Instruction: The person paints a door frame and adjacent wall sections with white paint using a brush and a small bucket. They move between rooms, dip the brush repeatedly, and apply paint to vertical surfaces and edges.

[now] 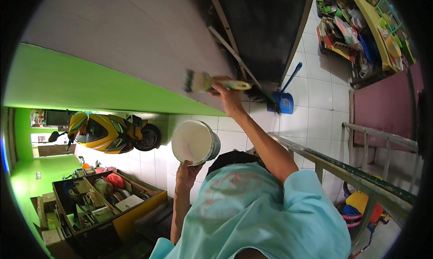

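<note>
My right hand (228, 96) grips the yellow-green handle of a wide paintbrush (203, 82), arm stretched out. The bristles touch the pale grey painted band of the wall (135, 33), just above its bright green lower part (90, 87). My left hand (186, 175) holds a round bucket (195, 142) from below, close to my chest. White paint fills the bucket. I wear a light turquoise shirt stained with paint.
Far below lies a white tiled floor (315, 92). A yellow motorcycle (108, 132) stands by the green wall. Open crates of tools (103, 196) sit lower left. A blue dustpan (284, 100), a paint-spattered ladder rail (361, 178) and cluttered shelves (356, 24) are to the right.
</note>
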The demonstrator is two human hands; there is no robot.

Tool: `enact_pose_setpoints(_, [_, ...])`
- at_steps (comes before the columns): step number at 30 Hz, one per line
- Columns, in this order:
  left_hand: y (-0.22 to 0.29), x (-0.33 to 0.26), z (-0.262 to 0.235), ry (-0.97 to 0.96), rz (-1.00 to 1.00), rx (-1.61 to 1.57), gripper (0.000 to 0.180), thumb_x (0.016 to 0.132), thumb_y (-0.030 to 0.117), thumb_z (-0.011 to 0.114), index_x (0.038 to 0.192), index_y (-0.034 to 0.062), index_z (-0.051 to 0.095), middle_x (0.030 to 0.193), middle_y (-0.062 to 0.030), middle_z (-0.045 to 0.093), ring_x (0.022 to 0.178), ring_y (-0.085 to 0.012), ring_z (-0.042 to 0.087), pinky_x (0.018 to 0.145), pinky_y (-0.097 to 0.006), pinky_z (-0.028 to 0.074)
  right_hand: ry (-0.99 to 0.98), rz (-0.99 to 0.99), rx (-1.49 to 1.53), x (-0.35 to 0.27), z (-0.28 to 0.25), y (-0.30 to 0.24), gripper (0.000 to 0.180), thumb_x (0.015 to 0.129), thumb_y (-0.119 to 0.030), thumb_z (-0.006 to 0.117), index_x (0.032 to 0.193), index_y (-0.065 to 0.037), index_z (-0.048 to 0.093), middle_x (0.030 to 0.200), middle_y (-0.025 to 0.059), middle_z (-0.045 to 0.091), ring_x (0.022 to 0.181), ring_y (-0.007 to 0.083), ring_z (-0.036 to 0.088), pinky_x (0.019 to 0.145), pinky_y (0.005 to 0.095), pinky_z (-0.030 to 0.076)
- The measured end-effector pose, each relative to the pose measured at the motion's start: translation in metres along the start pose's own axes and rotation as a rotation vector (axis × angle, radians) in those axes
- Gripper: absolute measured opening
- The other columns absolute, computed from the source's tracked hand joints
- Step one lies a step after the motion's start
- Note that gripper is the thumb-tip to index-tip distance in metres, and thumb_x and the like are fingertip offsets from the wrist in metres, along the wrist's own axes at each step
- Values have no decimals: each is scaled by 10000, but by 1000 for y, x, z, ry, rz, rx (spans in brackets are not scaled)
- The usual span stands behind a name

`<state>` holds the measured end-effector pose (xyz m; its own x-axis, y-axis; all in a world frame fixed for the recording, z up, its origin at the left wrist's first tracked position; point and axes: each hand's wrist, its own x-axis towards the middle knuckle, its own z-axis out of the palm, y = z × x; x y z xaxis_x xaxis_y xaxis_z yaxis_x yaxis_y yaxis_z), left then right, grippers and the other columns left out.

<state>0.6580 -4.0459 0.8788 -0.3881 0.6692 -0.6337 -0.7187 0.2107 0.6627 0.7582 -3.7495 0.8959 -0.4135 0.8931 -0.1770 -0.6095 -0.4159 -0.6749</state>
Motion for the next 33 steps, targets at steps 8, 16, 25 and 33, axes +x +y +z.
enact_pose_setpoints(8, [1,-1,4,6,-15,-30,545,853,95,491,1310,-111,276,1212,-255,503,1100,-341,548,1006,-427,448,79,-117,-137,47,-17,-10,160,793,-82,689,923,-6,633,850,71,644,705,142,624,609,275,539])
enact_pose_setpoints(16, [-6,-5,3,-18,14,-85,515,864,123,500,1284,-120,325,1234,-249,494,1118,-334,533,1009,-416,431,-276,-277,-94,50,60,-121,305,801,-75,674,1086,1,597,948,84,642,828,156,616,745,260,509])
enact_pose_setpoints(25, [-4,-8,10,33,25,-36,505,851,100,499,1269,-121,321,1252,-258,474,1130,-349,522,1020,-444,424,-280,-27,-122,74,-20,-40,348,823,-117,690,1125,16,578,1007,114,625,888,167,608,780,278,498])
enact_pose_setpoints(33, [-8,-3,10,71,8,-79,545,831,75,501,1297,-115,291,1239,-261,482,1112,-359,536,1017,-440,433,-378,-85,117,71,23,-83,295,833,-90,669,1093,25,590,1039,116,612,940,190,604,845,306,515])
